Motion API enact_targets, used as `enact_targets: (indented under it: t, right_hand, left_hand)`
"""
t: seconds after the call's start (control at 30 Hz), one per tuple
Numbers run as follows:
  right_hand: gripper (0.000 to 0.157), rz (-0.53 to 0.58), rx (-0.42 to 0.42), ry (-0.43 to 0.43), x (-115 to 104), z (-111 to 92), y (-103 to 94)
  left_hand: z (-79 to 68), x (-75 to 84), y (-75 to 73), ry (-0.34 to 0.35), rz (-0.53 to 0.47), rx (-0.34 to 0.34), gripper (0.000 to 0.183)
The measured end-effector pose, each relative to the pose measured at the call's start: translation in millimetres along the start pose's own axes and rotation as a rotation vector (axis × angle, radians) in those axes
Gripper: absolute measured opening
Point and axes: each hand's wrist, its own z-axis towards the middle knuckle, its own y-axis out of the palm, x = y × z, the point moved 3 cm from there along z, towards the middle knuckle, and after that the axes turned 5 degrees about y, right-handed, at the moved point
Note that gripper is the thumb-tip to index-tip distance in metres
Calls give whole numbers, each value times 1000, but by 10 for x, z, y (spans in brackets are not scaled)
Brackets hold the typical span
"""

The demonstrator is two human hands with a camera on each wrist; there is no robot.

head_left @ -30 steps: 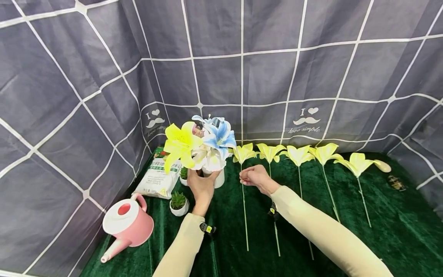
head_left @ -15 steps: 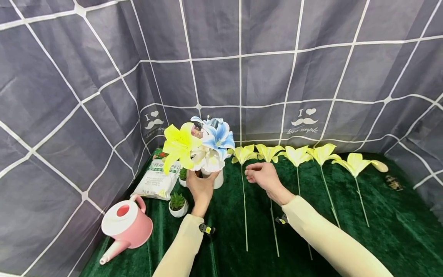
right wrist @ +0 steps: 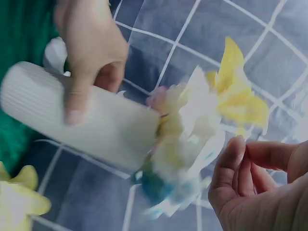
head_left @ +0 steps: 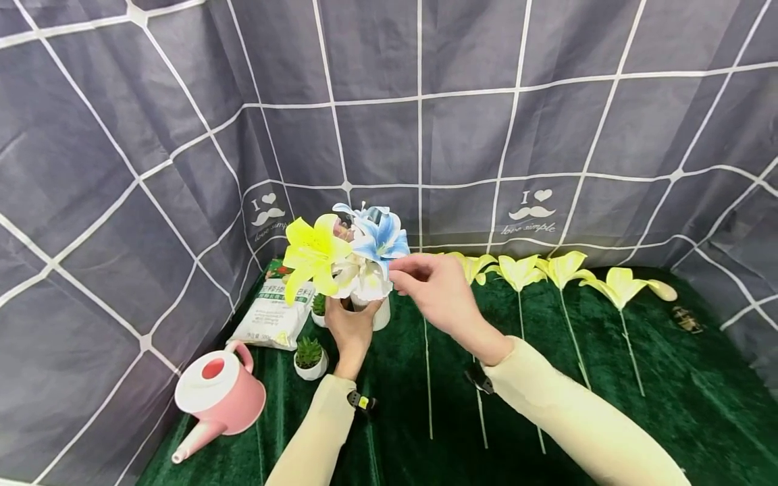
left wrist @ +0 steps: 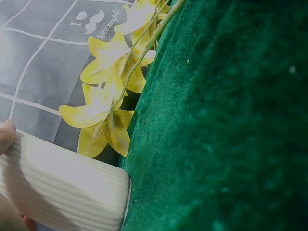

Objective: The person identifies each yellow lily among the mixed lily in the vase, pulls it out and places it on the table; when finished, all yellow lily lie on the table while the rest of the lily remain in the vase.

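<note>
My left hand (head_left: 350,329) grips a white ribbed vase (right wrist: 115,127), thumb and fingers round it. The vase holds a bouquet: a bright yellow lily (head_left: 313,253), a blue-and-white lily (head_left: 383,239), white blooms (head_left: 365,278) and a bit of pink. My right hand (head_left: 446,297) is at the bouquet's right side, fingers loosely bent, thumb and index tips close together by the blue and white petals. Nothing shows between them; contact with a petal cannot be made out. In the right wrist view the flowers are blurred. Behind the right hand, the nearest loose lily's head is mostly hidden.
Several yellow lilies (head_left: 519,273) lie in a row on the green velvet cloth (head_left: 668,432) to the right. On the left are a pink watering can (head_left: 234,403), a white fertilizer bag (head_left: 276,314) and small potted succulents (head_left: 310,358). A grey checked curtain (head_left: 468,135) stands behind.
My right hand has left the stem of the nearest loose lily, drawn back right, then moved left and up to the bouquet. My left hand stays on the vase.
</note>
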Motion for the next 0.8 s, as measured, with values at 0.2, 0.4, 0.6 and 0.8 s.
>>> enact_targets:
  t: [0.2,0.4,0.6,0.8]
  right_hand:
    - [12,-162,-57,-217,-362,203,396]
    - [10,-356,-33,-288,-472,423,644]
    - [15,-422,-57,-306,-488,553,750]
    - [20,-588,-75,-295,-549,653,859]
  left_hand:
    - [10,-9,-27,30,47,5,74]
    - [4,-3,-20,48,35,-5,65]
    - [-9,7,1,25,85,2,49]
    - [-28,11,-13,42,95,3,41]
